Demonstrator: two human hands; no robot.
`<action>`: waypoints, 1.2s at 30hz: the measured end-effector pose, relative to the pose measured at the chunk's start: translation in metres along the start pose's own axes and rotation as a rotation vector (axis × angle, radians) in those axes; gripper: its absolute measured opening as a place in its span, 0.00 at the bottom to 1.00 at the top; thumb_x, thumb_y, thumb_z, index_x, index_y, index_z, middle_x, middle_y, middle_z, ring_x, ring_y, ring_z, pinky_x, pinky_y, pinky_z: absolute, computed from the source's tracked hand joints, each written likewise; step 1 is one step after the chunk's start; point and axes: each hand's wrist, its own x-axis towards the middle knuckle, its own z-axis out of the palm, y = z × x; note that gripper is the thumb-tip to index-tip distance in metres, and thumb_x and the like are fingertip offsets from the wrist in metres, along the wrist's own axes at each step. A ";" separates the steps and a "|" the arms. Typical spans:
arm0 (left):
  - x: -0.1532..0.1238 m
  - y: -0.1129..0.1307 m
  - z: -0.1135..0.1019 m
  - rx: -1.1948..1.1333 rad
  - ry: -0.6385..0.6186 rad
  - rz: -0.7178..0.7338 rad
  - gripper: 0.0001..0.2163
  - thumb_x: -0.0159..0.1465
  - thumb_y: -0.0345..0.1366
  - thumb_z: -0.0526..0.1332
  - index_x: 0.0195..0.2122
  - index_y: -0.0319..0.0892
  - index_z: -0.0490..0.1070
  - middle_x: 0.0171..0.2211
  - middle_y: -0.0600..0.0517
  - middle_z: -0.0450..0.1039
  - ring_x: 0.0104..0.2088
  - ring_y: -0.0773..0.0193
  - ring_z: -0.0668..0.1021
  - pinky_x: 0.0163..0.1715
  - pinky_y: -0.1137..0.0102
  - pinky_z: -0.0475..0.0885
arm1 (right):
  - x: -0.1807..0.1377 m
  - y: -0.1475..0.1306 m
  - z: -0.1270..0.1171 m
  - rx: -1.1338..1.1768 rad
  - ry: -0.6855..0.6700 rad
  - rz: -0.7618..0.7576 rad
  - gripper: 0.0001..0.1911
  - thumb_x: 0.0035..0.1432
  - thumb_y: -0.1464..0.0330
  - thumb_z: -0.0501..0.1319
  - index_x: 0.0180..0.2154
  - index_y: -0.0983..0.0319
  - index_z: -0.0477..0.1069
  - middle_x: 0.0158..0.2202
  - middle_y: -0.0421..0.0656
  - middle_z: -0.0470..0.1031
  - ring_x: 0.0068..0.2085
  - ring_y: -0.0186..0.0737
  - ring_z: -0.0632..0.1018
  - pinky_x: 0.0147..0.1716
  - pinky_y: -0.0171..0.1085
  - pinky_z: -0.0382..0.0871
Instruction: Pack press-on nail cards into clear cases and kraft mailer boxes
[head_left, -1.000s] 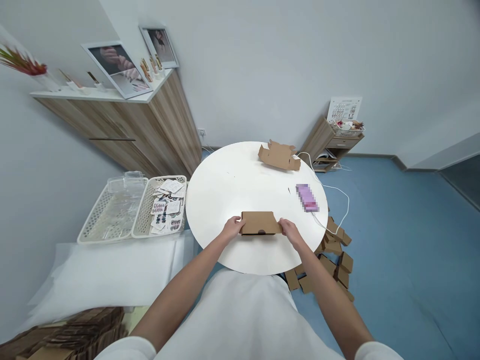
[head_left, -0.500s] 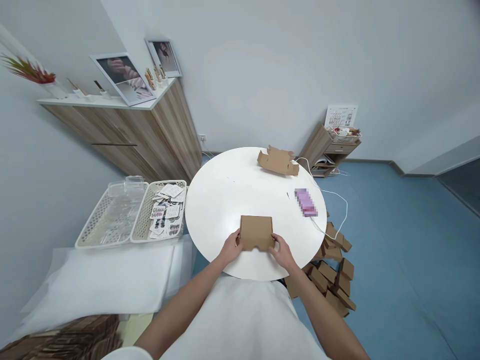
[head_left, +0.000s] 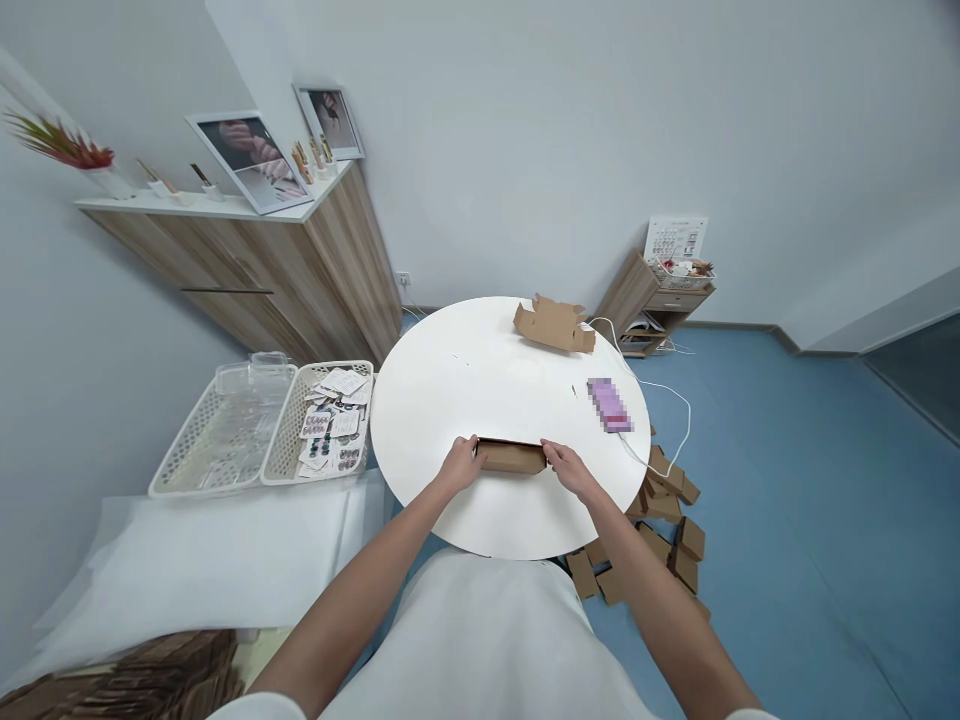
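Near the front of the round white table (head_left: 420, 400), a small brown cardboard box (head_left: 513, 458) is between my two hands. It is tilted, so a narrow face shows with a dark line along its far edge. My left hand (head_left: 463, 465) grips the left end, fingers closed round the corner. At the right end, my right hand (head_left: 568, 466) pinches the other corner. Farther back on the table lies an unfolded cardboard box blank (head_left: 553, 324). A blurred purple device (head_left: 610, 405) with a white cable is on the right side.
Left of the table stand a white basket of printed cards (head_left: 370, 400) and a basket of clear plastic cases (head_left: 161, 470). Several cardboard boxes (head_left: 655, 541) lie on the blue floor at right. Stacked flat cardboard (head_left: 165, 675) sits at lower left. A wooden cabinet (head_left: 330, 270) stands behind.
The box has been tilted, so its broad top face no longer shows and a narrow one does. Both hands have shifted slightly away from me, still at its ends.
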 end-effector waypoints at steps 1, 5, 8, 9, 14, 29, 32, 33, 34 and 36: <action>0.001 0.001 0.000 0.033 0.026 0.004 0.12 0.57 0.40 0.53 0.40 0.42 0.67 0.33 0.48 0.62 0.34 0.60 0.70 0.36 0.68 0.65 | 0.002 -0.003 0.001 -0.045 0.013 -0.023 0.22 0.52 0.52 0.48 0.34 0.59 0.72 0.34 0.41 0.72 0.34 0.39 0.70 0.36 0.37 0.63; -0.002 0.006 -0.002 0.162 0.072 0.040 0.16 0.58 0.38 0.52 0.47 0.42 0.63 0.36 0.47 0.63 0.37 0.58 0.69 0.36 0.68 0.64 | 0.007 -0.011 0.001 -0.144 0.053 -0.032 0.23 0.52 0.51 0.47 0.20 0.60 0.67 0.20 0.38 0.67 0.26 0.37 0.66 0.29 0.35 0.59; -0.004 0.007 -0.005 0.175 0.059 0.066 0.18 0.58 0.37 0.53 0.50 0.43 0.61 0.36 0.47 0.65 0.37 0.58 0.70 0.36 0.68 0.64 | 0.006 -0.015 0.000 -0.105 0.059 0.012 0.21 0.51 0.52 0.49 0.21 0.59 0.68 0.22 0.39 0.68 0.26 0.37 0.67 0.29 0.35 0.60; -0.004 0.006 -0.006 0.167 0.061 0.075 0.19 0.57 0.37 0.53 0.51 0.44 0.60 0.36 0.48 0.66 0.38 0.59 0.70 0.37 0.68 0.64 | 0.005 -0.015 0.000 -0.076 0.056 0.025 0.20 0.50 0.52 0.50 0.23 0.59 0.70 0.24 0.39 0.70 0.27 0.37 0.67 0.29 0.36 0.60; -0.005 0.002 -0.011 0.092 0.063 0.117 0.21 0.55 0.37 0.55 0.51 0.45 0.61 0.36 0.49 0.68 0.38 0.59 0.71 0.38 0.67 0.64 | 0.003 -0.012 0.000 0.067 0.034 0.064 0.19 0.48 0.53 0.54 0.34 0.58 0.73 0.36 0.42 0.73 0.31 0.38 0.71 0.35 0.39 0.64; -0.002 -0.025 -0.008 -0.243 -0.103 -0.105 0.24 0.52 0.45 0.59 0.49 0.42 0.65 0.39 0.48 0.70 0.32 0.64 0.73 0.32 0.71 0.67 | -0.015 0.016 0.005 0.273 0.013 0.238 0.30 0.40 0.67 0.62 0.48 0.53 0.61 0.46 0.45 0.64 0.35 0.36 0.72 0.33 0.38 0.66; -0.004 -0.030 -0.005 -0.285 -0.164 -0.092 0.22 0.53 0.46 0.58 0.48 0.41 0.66 0.38 0.47 0.71 0.33 0.63 0.74 0.34 0.69 0.67 | -0.017 0.020 0.011 0.271 0.021 0.227 0.27 0.42 0.66 0.60 0.48 0.54 0.61 0.46 0.45 0.65 0.36 0.37 0.72 0.33 0.38 0.66; -0.004 -0.030 -0.004 -0.304 -0.162 -0.088 0.22 0.54 0.45 0.57 0.47 0.40 0.66 0.38 0.47 0.71 0.33 0.63 0.75 0.34 0.69 0.68 | -0.018 0.020 0.013 0.269 0.037 0.208 0.26 0.42 0.66 0.60 0.47 0.55 0.62 0.46 0.45 0.65 0.36 0.37 0.72 0.33 0.38 0.66; -0.004 -0.029 -0.003 -0.321 -0.150 -0.084 0.21 0.54 0.44 0.57 0.47 0.40 0.66 0.38 0.47 0.72 0.33 0.63 0.75 0.35 0.69 0.68 | -0.019 0.019 0.014 0.267 0.056 0.185 0.26 0.42 0.66 0.60 0.47 0.56 0.62 0.46 0.45 0.65 0.36 0.37 0.72 0.32 0.37 0.66; -0.006 -0.023 -0.002 -0.353 -0.115 -0.072 0.18 0.54 0.40 0.59 0.46 0.41 0.67 0.40 0.47 0.71 0.33 0.63 0.75 0.35 0.69 0.69 | -0.020 0.017 0.014 0.270 0.092 0.136 0.25 0.41 0.66 0.60 0.46 0.57 0.63 0.47 0.45 0.65 0.37 0.38 0.72 0.33 0.37 0.66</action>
